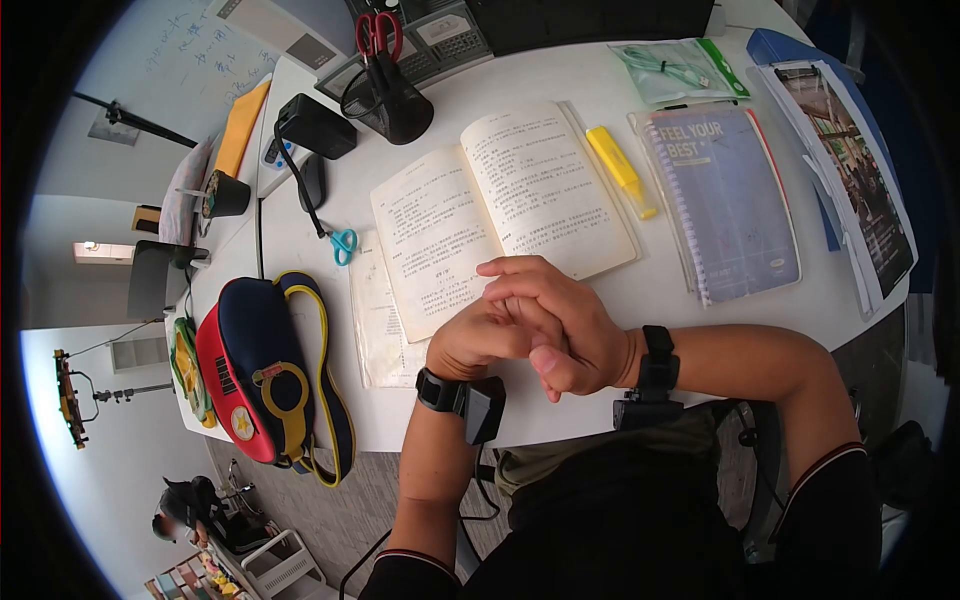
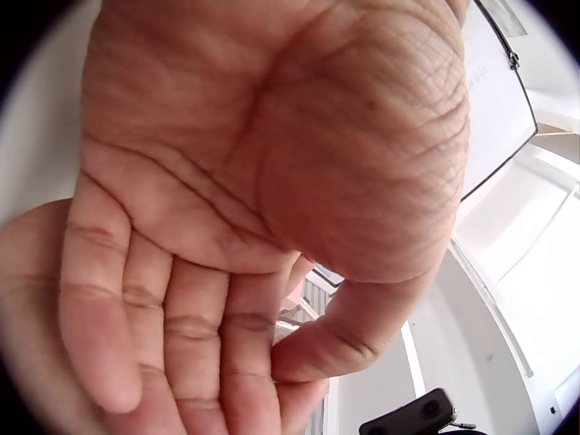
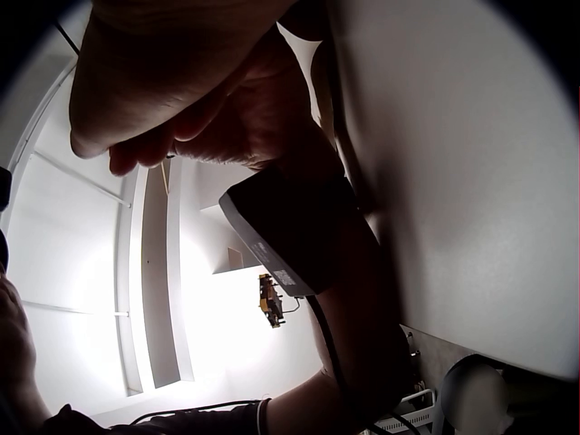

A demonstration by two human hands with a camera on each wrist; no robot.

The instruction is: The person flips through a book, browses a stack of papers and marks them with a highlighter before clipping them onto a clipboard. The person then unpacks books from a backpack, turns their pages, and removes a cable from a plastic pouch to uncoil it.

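My hands meet over the front of the table, just below the open book [image 1: 500, 200]. The right hand [image 1: 580, 325] lies across the left hand [image 1: 465, 340] and grips it, its thumb pointing down. In the left wrist view, the left palm faces the camera with its fingers fairly straight and its thumb bent inward; part of the right hand [image 2: 32, 299] shows behind those fingers. The right wrist view is dark and shows both hands overlapping above the left wrist's black camera [image 3: 276, 231]. Neither hand holds an object from the table.
Right of the book lie a yellow highlighter [image 1: 620, 170], a spiral notebook [image 1: 725, 200] and a pouch with a cable [image 1: 675, 70]. Left are small blue scissors [image 1: 343, 246] and a red-and-navy bag [image 1: 260, 360]. A black pen cup [image 1: 400, 105] stands behind. Another person [image 1: 190, 510] is beyond the table.
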